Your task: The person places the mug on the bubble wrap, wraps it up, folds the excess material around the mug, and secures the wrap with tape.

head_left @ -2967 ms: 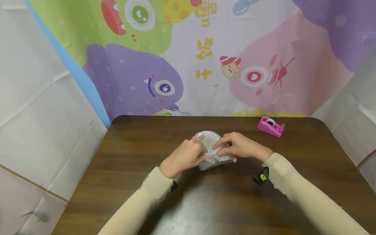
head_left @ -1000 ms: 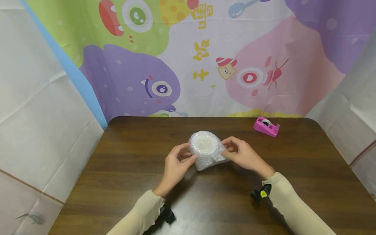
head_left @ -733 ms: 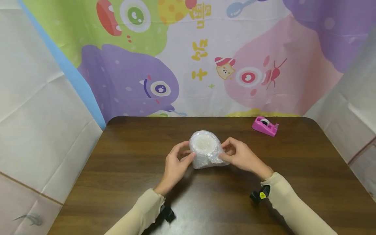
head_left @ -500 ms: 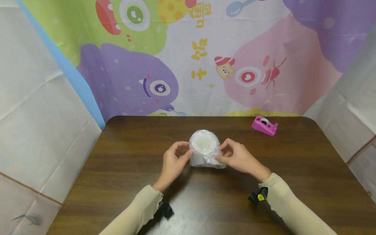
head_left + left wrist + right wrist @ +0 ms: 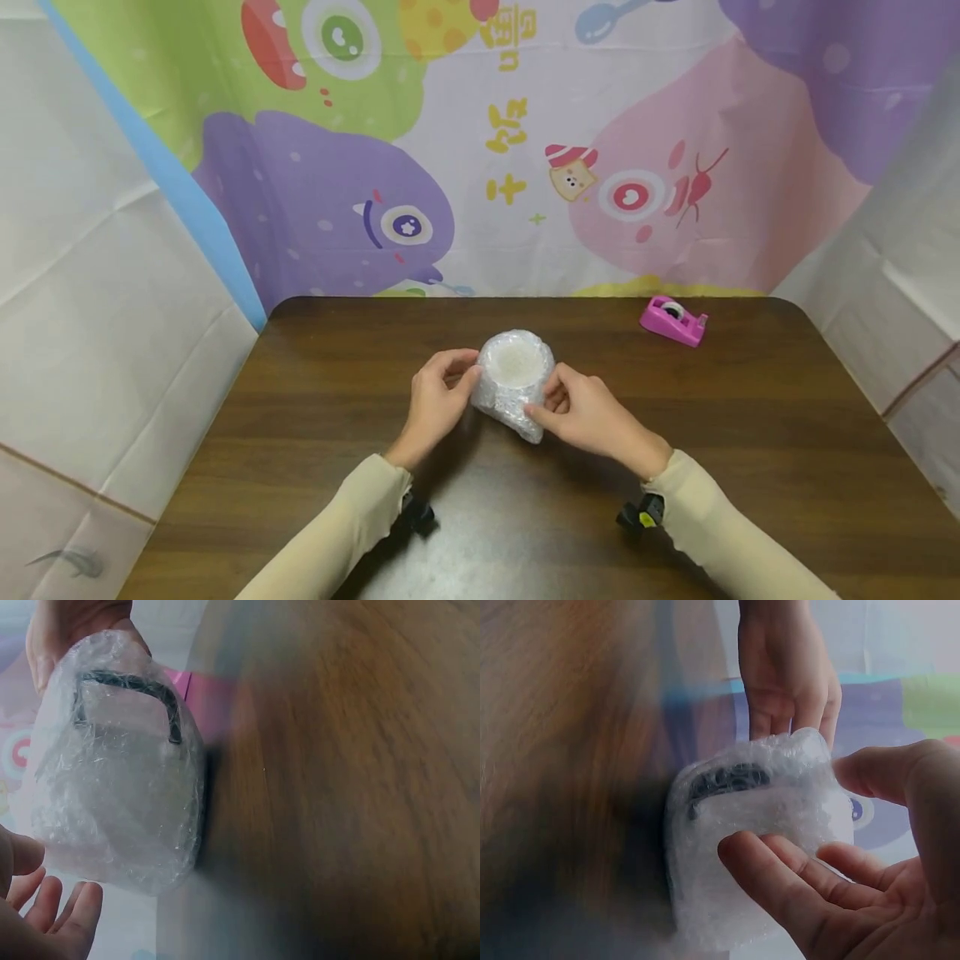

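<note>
A mug in bubble wrap (image 5: 513,362) stands mid-table in the head view, its round top pale and upward. A dark handle shows through the wrap in the left wrist view, and the bulging wrapped side points toward me. My right hand (image 5: 596,417) holds that side, thumb in front and fingers behind; in the right wrist view its thumb (image 5: 877,772) lies at the wrap's edge. My left hand (image 5: 437,400) is at the opposite side, thumb and fingertips right at the wrap. In the left wrist view, its loosely bent fingers (image 5: 79,911) are spread apart beside the wrapped mug (image 5: 120,795).
A pink tape dispenser (image 5: 673,321) with a roll of tape sits at the back right of the dark wooden table (image 5: 337,358). Behind the table's far edge hangs a cartoon-printed cloth (image 5: 480,150). Pale panels flank both sides.
The hands move from the top of the wrapped mug to its two sides. It turns so that its bulging side swings from right toward me, and it shifts slightly left.
</note>
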The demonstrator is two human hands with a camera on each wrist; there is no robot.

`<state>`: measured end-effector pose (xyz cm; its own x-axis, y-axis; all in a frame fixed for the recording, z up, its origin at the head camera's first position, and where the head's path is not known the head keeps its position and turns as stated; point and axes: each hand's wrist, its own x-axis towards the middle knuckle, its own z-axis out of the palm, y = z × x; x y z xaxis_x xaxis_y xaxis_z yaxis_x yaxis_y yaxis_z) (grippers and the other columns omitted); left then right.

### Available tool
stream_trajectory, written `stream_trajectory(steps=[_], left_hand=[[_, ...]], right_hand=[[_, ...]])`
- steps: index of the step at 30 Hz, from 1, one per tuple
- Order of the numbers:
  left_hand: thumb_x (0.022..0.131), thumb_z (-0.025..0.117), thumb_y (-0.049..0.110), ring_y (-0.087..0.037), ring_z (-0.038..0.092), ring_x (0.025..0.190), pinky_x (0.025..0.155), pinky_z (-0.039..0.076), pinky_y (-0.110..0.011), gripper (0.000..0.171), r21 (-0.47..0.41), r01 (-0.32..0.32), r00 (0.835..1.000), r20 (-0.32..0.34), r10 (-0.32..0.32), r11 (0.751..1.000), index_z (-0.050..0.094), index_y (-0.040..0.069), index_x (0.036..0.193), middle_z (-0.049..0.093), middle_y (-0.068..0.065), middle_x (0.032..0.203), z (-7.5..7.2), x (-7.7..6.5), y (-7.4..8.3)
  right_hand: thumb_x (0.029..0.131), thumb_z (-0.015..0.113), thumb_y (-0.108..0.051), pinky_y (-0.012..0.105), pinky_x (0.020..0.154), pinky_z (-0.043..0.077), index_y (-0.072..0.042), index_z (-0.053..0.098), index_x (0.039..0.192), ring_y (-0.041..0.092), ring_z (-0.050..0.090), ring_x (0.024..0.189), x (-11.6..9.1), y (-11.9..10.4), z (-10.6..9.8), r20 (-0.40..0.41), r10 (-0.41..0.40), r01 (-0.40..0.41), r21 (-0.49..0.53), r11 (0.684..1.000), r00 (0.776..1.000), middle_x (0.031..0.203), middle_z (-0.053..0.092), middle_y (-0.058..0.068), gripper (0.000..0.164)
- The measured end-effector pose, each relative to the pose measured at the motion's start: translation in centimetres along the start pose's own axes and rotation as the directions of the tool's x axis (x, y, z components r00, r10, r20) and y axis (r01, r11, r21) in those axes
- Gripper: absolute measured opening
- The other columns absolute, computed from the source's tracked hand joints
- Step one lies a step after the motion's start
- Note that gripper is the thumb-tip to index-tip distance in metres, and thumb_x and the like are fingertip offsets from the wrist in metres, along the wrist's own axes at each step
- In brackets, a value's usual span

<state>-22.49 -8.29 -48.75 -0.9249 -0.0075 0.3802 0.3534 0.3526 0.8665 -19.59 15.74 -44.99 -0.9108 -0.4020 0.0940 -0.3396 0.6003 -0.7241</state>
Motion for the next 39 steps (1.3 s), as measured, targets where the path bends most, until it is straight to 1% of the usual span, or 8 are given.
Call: stream_trajectory(steps=[11, 15, 19, 24, 27, 32, 35, 39], left_hand=[[0.094, 0.069, 0.003, -0.024, 0.072, 0.09, 0.08, 0.061, -0.035, 0.017, 0.081, -0.016, 1.0, 0.004, 0.015, 0.997, 0.076, 0.005, 0.11, 0.075, -0.012, 0.099, -0.1, 0.9, 0.0], [0.091, 0.067, -0.001, -0.023, 0.067, 0.087, 0.076, 0.06, -0.031, 0.023, 0.063, -0.023, 1.0, 0.001, 0.023, 0.998, 0.074, 0.003, 0.112, 0.07, -0.012, 0.096, -0.2, -0.1, 1.6], [0.088, 0.071, 0.001, -0.023, 0.064, 0.085, 0.073, 0.061, -0.036, 0.027, 0.035, -0.063, 0.998, 0.016, 0.062, 0.997, 0.072, 0.004, 0.115, 0.065, -0.013, 0.098, 0.0, -1.4, 3.6], [0.084, 0.08, 0.009, -0.023, 0.064, 0.088, 0.075, 0.057, -0.039, 0.023, 0.104, -0.139, 0.989, 0.057, 0.134, 0.985, 0.073, 0.011, 0.106, 0.067, -0.008, 0.102, 0.5, -3.2, 4.8], [0.081, 0.083, 0.013, -0.022, 0.059, 0.096, 0.082, 0.052, -0.037, 0.023, 0.171, -0.197, 0.979, 0.088, 0.184, 0.965, 0.073, 0.014, 0.102, 0.065, -0.004, 0.106, 0.9, -4.3, 5.1], [0.081, 0.086, 0.019, -0.024, 0.05, 0.105, 0.089, 0.043, -0.04, 0.027, 0.274, -0.277, 0.957, 0.16, 0.241, 0.921, 0.072, 0.016, 0.104, 0.059, -0.003, 0.112, 1.5, -5.3, 5.3], [0.08, 0.089, 0.025, -0.025, 0.048, 0.106, 0.089, 0.04, -0.041, 0.032, 0.336, -0.299, 0.949, 0.206, 0.241, 0.893, 0.07, 0.018, 0.105, 0.056, -0.004, 0.117, 1.9, -5.6, 5.2], [0.077, 0.092, 0.024, -0.026, 0.049, 0.105, 0.09, 0.042, -0.042, 0.034, 0.385, -0.322, 0.943, 0.213, 0.256, 0.865, 0.068, 0.018, 0.101, 0.055, -0.005, 0.117, 2.2, -5.6, 4.8]], right_hand=[[0.093, 0.076, -0.024, 0.023, 0.058, 0.053, -0.009, 0.059, 0.094, 0.005, 0.061, 0.064, 0.2, -1.5, 1.1, 0.029, -0.008, 0.008, 0.005, 1.0, 1.0, 0.078, 0.069, -0.002, 0.022], [0.093, 0.076, -0.022, 0.024, 0.056, 0.052, -0.009, 0.063, 0.09, 0.006, 0.06, 0.061, 0.6, -1.9, 0.2, 0.067, -0.016, 0.017, -0.006, 1.0, 0.998, 0.075, 0.068, -0.002, 0.018], [0.095, 0.073, -0.023, 0.028, 0.048, 0.052, -0.012, 0.066, 0.084, 0.01, 0.059, 0.049, 1.3, -2.3, -1.3, 0.107, -0.004, 0.003, 0.008, 1.0, 0.994, 0.064, 0.064, -0.001, 0.017], [0.097, 0.072, -0.024, 0.033, 0.044, 0.054, -0.014, 0.066, 0.08, 0.018, 0.06, 0.044, 2.6, -2.7, -2.6, 0.02, -0.008, 0.007, 0.068, 0.998, 1.0, 0.06, 0.061, 0.002, 0.02], [0.098, 0.071, -0.022, 0.033, 0.052, 0.056, -0.013, 0.069, 0.086, 0.022, 0.064, 0.055, 3.8, -2.5, -2.7, -0.102, -0.042, 0.056, 0.139, 0.989, 0.994, 0.07, 0.065, 0.004, 0.015], [0.099, 0.07, -0.023, 0.038, 0.082, 0.06, -0.01, 0.073, 0.104, 0.024, 0.072, 0.092, 5.8, -1.5, -2.1, -0.268, -0.055, 0.108, 0.189, 0.976, 0.962, 0.101, 0.075, 0.008, 0.015], [0.099, 0.069, -0.025, 0.046, 0.095, 0.058, -0.01, 0.072, 0.114, 0.029, 0.071, 0.108, 6.6, -1.0, -1.9, -0.27, -0.04, 0.095, 0.194, 0.976, 0.962, 0.116, 0.074, 0.01, 0.022], [0.1, 0.068, -0.031, 0.056, 0.105, 0.051, -0.011, 0.067, 0.128, 0.034, 0.062, 0.127, 7.7, -0.1, -1.4, -0.175, -0.044, 0.069, 0.144, 0.987, 0.984, 0.133, 0.067, 0.011, 0.035]])
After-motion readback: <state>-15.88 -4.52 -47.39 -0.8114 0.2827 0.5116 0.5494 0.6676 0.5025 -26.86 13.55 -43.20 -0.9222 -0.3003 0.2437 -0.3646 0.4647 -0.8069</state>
